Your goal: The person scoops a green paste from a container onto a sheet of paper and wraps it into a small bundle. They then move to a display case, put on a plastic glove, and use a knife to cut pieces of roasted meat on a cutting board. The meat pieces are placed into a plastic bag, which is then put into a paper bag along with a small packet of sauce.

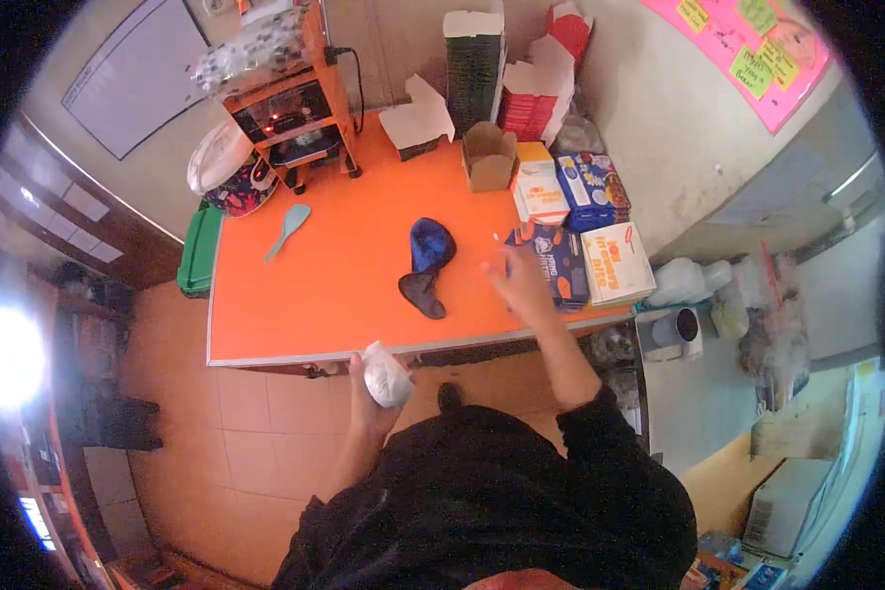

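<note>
My left hand [369, 405] holds a small white plastic-wrapped bundle [387, 377] just off the front edge of the orange table [317, 295]. Over the table's right part, my right hand [520, 279] is raised with its fingers apart, beside a stack of dark blue printed boxes [564, 269]; nothing shows in it. A blue and black cloth item [431, 251], perhaps a cap or a pouch, lies crumpled mid-table, between the two hands. A light teal spatula [288, 230] rests at the left.
An orange-framed appliance [287, 114] with red lights stands at the back left, beside a floral-patterned container [240, 188]. Along the back right are an open brown carton [489, 158], stacked folded cartons [474, 74] and white printed boxes [619, 262]. A grey counter [697, 398] adjoins at the right.
</note>
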### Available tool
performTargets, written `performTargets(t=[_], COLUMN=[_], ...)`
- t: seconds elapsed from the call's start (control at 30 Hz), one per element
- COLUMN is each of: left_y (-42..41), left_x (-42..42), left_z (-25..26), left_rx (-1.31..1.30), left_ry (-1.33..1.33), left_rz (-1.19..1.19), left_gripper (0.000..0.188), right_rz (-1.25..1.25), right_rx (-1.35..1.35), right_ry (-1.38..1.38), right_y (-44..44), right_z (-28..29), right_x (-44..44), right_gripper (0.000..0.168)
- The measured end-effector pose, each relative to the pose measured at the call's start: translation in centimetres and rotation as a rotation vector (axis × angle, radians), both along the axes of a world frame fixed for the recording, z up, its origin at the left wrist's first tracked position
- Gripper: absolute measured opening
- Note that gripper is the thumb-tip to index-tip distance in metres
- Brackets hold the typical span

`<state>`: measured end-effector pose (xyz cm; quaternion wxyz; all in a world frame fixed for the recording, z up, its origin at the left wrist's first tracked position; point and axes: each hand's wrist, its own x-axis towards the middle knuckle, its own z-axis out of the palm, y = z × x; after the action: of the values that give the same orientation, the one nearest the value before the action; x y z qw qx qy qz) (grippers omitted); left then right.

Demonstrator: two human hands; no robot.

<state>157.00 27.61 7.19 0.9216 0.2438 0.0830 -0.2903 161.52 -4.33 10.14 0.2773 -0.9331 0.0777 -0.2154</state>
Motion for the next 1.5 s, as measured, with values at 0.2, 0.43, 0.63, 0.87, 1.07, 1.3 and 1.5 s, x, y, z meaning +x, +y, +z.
performTargets(t=[0.2,0.43,0.63,0.87,1.07,1.3,1.5], left_y=[-1.2,1.4,3.7,9.7,18.3,26.2,25.9], left_x=[-0.4,-1.5,-3.9,-12.1,-26.0,-45.3,-57.0], left_z=[2.2,2.2,2.3,3.0,3.4,3.1,3.8], left_rx=[0.349,0.364,0.641,0.803,0.819,0.996,0.824], left_ry=[0.129,0.092,-0.239,-0.199,-0.121,0.063,0.238], left_rz=[0.055,-0.05,-0.191,-0.056,0.285,0.674,0.823], left_gripper=[0.063,0.061,0.065,0.079,0.077,0.079,0.079], right_rz=[-0.372,-0.515,-0.087,0.627,1.169,1.242,1.303], right_rx=[-0.291,-0.268,-0.026,-0.191,-0.195,0.036,0.292], right_ry=[0.36,0.375,-0.058,-0.031,-0.06,-0.63,0.229], right_y=[-6.4,-8.8,2.3,19.7,32.8,45.7,54.3], right_z=[-5.2,0.6,12.4,11.8,11.9,10.8,8.5], right_x=[-1.6,-3.1,-6.9,-12.5,-20.8,-29.5,-35.1], right_gripper=[0.057,0.035,0.048,0.061,0.063,0.059,0.059])
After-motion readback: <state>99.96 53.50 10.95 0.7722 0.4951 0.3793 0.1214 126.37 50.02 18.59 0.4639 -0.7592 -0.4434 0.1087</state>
